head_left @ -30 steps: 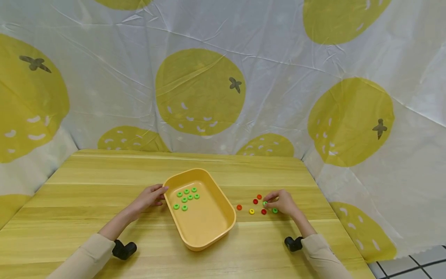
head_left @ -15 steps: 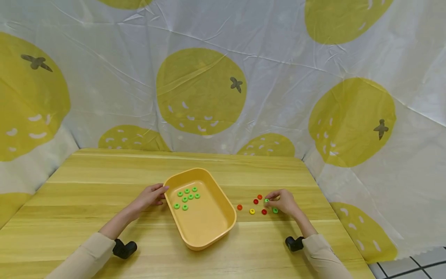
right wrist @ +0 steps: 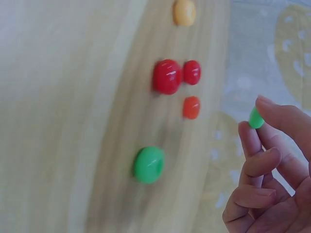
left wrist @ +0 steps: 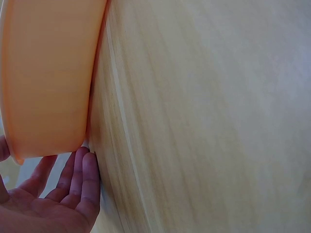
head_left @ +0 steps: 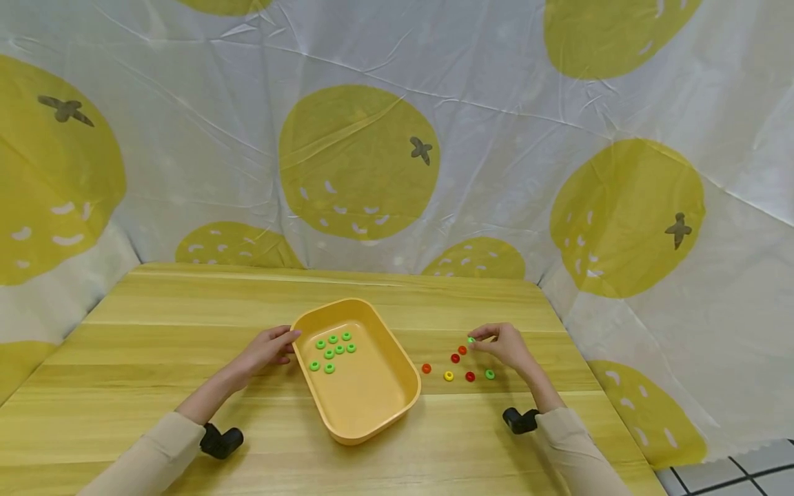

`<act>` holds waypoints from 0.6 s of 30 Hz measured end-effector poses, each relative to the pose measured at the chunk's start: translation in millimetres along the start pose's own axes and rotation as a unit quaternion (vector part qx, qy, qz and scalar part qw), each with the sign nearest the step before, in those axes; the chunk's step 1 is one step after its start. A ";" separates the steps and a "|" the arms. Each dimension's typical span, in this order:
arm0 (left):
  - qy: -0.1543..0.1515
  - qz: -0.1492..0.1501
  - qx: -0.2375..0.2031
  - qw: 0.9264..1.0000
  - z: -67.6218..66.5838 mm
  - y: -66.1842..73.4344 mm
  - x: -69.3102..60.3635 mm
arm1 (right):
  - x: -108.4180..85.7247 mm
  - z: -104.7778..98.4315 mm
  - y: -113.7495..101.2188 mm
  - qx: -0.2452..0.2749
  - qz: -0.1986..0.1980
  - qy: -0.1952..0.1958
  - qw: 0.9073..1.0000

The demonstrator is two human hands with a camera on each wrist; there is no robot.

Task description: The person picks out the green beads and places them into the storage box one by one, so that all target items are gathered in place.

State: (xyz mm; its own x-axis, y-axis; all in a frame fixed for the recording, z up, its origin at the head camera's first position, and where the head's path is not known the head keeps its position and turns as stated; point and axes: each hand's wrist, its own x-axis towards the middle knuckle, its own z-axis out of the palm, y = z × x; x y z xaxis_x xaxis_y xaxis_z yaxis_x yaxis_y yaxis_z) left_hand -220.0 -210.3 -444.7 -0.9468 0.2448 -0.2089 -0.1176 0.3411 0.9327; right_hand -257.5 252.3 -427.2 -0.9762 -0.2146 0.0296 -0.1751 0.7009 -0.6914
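My left hand (head_left: 267,350) grips the upper left corner of a yellow-orange plastic box (head_left: 366,399). In the left wrist view, the thumb lies at the box's rim and the fingers (left wrist: 90,187) are below and outside its wall. Inside the box several green ring-shaped beads (head_left: 339,350) lie at its left. Over on the right, my right hand (head_left: 507,346) pinches a green bead (right wrist: 256,118) between thumb and fingertips, raised off the table. Below that hand lie another green bead (head_left: 490,375), red beads (head_left: 470,377), orange beads (head_left: 462,350) and a yellow bead (head_left: 449,376).
The wooden table (head_left: 260,441) runs back to a hanging cloth (head_left: 484,172) printed with yellow fruit. Black wrist cameras (head_left: 222,442) are strapped at both sleeves. Grey floor tiles (head_left: 750,475) show at the lower right.
My right hand has lifted the green bead and moved slightly back from its spot among the loose beads. The left hand and the box have stayed in place.
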 end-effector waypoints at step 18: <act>-0.005 0.010 -0.006 1.000 0.2 2.1 -2.4 | 36.4 19.3 -77.8 0.054 -0.066 -0.038 0.996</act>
State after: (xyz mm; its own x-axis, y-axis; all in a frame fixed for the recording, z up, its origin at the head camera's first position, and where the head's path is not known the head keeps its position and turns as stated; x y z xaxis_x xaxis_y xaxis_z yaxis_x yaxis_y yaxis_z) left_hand -217.9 -210.0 -442.3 -0.9463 0.2599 -0.1920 -0.1018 0.3241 0.9405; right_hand -276.9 176.9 -386.2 -0.9325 -0.3536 0.0736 -0.2825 0.5872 -0.7586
